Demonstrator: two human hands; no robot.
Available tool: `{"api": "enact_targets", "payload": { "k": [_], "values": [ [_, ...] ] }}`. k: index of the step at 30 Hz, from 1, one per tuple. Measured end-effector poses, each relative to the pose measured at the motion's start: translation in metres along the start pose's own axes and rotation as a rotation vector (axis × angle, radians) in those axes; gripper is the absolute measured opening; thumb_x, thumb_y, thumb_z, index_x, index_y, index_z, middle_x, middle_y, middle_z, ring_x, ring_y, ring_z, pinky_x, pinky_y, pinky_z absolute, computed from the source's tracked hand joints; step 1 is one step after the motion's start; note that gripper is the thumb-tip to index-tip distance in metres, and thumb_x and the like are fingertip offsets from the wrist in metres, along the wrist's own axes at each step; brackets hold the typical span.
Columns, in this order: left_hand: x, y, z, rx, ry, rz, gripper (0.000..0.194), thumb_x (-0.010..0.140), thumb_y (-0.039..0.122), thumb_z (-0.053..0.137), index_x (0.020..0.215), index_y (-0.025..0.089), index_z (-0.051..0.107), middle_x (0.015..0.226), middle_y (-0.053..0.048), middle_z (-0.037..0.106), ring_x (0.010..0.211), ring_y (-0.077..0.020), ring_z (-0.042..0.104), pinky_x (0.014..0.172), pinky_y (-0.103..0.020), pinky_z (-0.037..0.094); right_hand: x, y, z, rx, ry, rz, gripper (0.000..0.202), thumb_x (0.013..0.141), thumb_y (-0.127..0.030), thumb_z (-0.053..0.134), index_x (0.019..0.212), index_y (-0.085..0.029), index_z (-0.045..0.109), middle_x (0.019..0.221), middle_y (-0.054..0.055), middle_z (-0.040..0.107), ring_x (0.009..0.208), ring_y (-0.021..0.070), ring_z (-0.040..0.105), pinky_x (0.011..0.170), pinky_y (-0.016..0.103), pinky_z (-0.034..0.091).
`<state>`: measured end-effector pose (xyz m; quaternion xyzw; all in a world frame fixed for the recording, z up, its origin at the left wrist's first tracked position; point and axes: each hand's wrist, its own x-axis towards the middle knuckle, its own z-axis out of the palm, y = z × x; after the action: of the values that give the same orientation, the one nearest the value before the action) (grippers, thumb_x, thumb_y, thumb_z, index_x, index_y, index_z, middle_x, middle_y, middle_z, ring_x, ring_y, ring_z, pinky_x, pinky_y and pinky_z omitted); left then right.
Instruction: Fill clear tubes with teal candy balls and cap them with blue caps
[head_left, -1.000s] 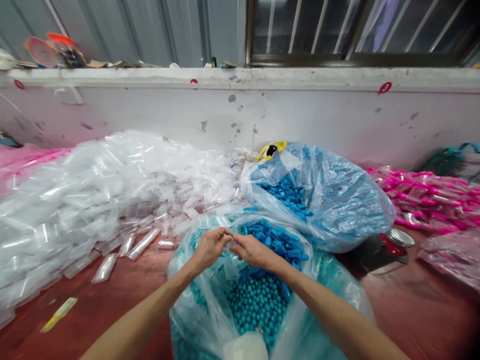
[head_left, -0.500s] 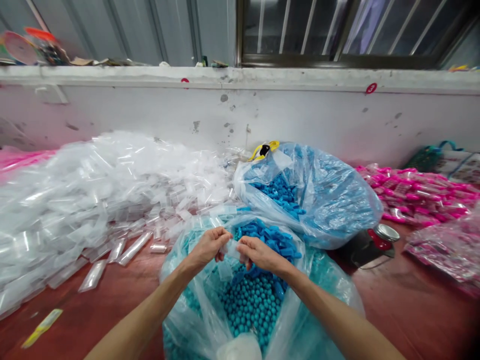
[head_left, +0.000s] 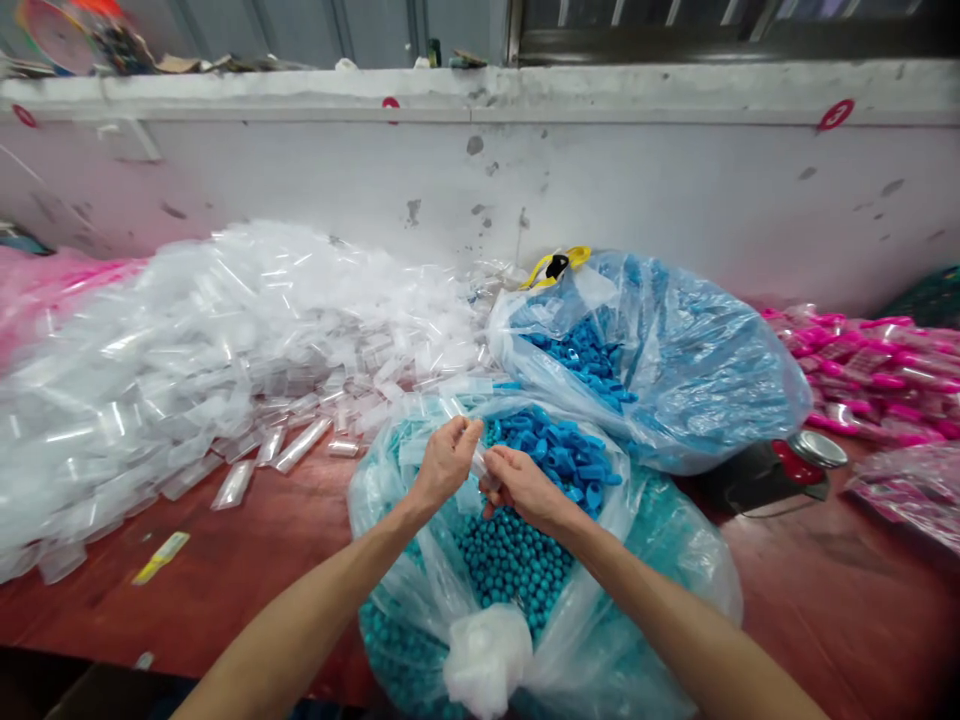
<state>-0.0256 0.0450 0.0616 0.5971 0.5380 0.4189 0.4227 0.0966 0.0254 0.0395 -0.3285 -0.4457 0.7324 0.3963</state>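
Observation:
My left hand [head_left: 448, 462] and my right hand [head_left: 523, 488] meet over an open plastic bag [head_left: 420, 600]. Their fingers pinch a small clear plastic sleeve [head_left: 478, 464] between them; part of it is hidden by the fingers. Below my hands, teal round beads [head_left: 510, 560] fill the bag's mouth. Blue plastic pieces [head_left: 562, 450] lie heaped just beyond my right hand. A knotted white bundle of plastic [head_left: 487, 655] sits at the bag's near side.
Clear plastic sleeves [head_left: 247, 330] form a big pile to the left. A second bag [head_left: 697, 360] with blue pieces stands behind. To the right are a dark container with a metal lid [head_left: 821, 448] and pink packaged items [head_left: 877, 375]. A yellow strip [head_left: 161, 557] lies on the red table [head_left: 300, 545].
The view has tilted down and shifted left. My hands stay together over the bag, and the left has turned more upright around the sleeve, which is now less visible.

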Motion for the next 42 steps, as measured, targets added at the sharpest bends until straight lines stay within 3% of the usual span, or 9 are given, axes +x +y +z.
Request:
{"api": "enact_targets", "payload": {
  "k": [12, 15, 19, 27, 30, 34, 36, 39, 42],
  "values": [
    [0.007, 0.014, -0.003, -0.136, -0.09, -0.052, 0.026, 0.074, 0.041, 0.046, 0.065, 0.017, 0.048, 0.041, 0.009, 0.038, 0.03, -0.0053, 0.038, 0.028, -0.015, 0.028, -0.01, -0.014, 0.004, -0.21, 0.091, -0.103, 0.034, 0.074, -0.05, 0.052, 0.068, -0.018, 0.046, 0.053, -0.007, 0.046, 0.039, 0.0044, 0.036, 0.039, 0.024, 0.048],
    [0.008, 0.011, -0.004, -0.17, -0.082, -0.071, 0.03, 0.073, 0.046, 0.047, 0.067, 0.017, 0.048, 0.041, 0.009, 0.038, 0.03, -0.0058, 0.037, 0.028, -0.015, 0.028, -0.01, -0.014, 0.007, -0.132, 0.128, -0.088, 0.034, 0.073, -0.05, 0.054, 0.068, -0.017, 0.047, 0.052, -0.007, 0.044, 0.037, 0.0037, 0.032, 0.039, 0.023, 0.048],
    [0.002, 0.006, -0.005, -0.295, -0.115, -0.02, 0.043, 0.071, 0.06, 0.044, 0.073, 0.017, 0.047, 0.047, 0.007, 0.042, 0.038, -0.0066, 0.042, 0.038, -0.018, 0.035, -0.011, -0.009, 0.01, 0.09, 0.021, -0.007, 0.038, 0.069, -0.054, 0.058, 0.07, -0.017, 0.047, 0.052, -0.007, 0.045, 0.037, 0.003, 0.03, 0.038, 0.023, 0.048],
    [0.0, 0.009, 0.008, -0.38, 0.081, -0.105, 0.042, 0.074, 0.056, 0.041, 0.054, 0.018, 0.039, 0.042, 0.005, 0.044, 0.038, -0.008, 0.04, 0.042, -0.022, 0.033, -0.008, 0.002, 0.032, 0.186, 0.092, -0.015, 0.042, 0.064, -0.056, 0.062, 0.071, -0.018, 0.044, 0.05, -0.009, 0.041, 0.037, 0.0031, 0.029, 0.033, 0.018, 0.043],
    [0.006, 0.015, -0.004, -0.217, 0.114, 0.045, 0.039, 0.075, 0.048, 0.042, 0.049, 0.019, 0.039, 0.043, 0.003, 0.046, 0.041, -0.0092, 0.044, 0.045, -0.022, 0.036, -0.015, 0.002, 0.034, 0.157, 0.103, -0.064, 0.04, 0.065, -0.055, 0.061, 0.068, -0.019, 0.043, 0.047, -0.01, 0.038, 0.035, 0.0034, 0.028, 0.03, 0.018, 0.041],
    [0.025, 0.017, -0.037, -0.004, 0.145, 0.103, 0.042, 0.079, 0.046, 0.03, 0.047, 0.02, 0.038, 0.041, 0.002, 0.043, 0.04, -0.0103, 0.042, 0.046, -0.023, 0.036, -0.035, 0.005, 0.022, 0.152, -0.064, 0.042, 0.036, 0.071, -0.052, 0.058, 0.066, -0.019, 0.044, 0.046, -0.01, 0.034, 0.035, 0.0035, 0.024, 0.033, 0.021, 0.045],
    [0.037, 0.016, -0.046, 0.041, 0.166, 0.099, 0.038, 0.077, 0.047, 0.036, 0.051, 0.019, 0.042, 0.044, 0.003, 0.043, 0.043, -0.0111, 0.043, 0.047, -0.024, 0.036, -0.041, 0.006, 0.011, 0.129, 0.027, 0.03, 0.036, 0.07, -0.051, 0.059, 0.066, -0.018, 0.044, 0.048, -0.01, 0.035, 0.037, 0.0037, 0.025, 0.033, 0.02, 0.045],
    [0.044, 0.015, -0.041, 0.221, 0.194, 0.163, 0.029, 0.068, 0.045, 0.056, 0.074, 0.017, 0.053, 0.06, 0.002, 0.05, 0.061, -0.016, 0.051, 0.058, -0.027, 0.039, -0.04, 0.006, -0.003, 0.038, 0.176, -0.018, 0.035, 0.07, -0.05, 0.058, 0.066, -0.018, 0.043, 0.051, -0.008, 0.038, 0.039, 0.0042, 0.029, 0.033, 0.019, 0.043],
    [0.026, 0.009, -0.026, 0.608, 0.279, 0.342, 0.037, 0.072, 0.039, 0.057, 0.098, 0.014, 0.05, 0.085, -0.006, 0.056, 0.085, -0.0224, 0.051, 0.072, -0.032, 0.039, -0.038, 0.01, -0.01, -0.139, 0.201, -0.025, 0.035, 0.073, -0.053, 0.051, 0.069, -0.019, 0.041, 0.051, -0.009, 0.04, 0.038, 0.0052, 0.035, 0.033, 0.019, 0.042]
  ]
}}
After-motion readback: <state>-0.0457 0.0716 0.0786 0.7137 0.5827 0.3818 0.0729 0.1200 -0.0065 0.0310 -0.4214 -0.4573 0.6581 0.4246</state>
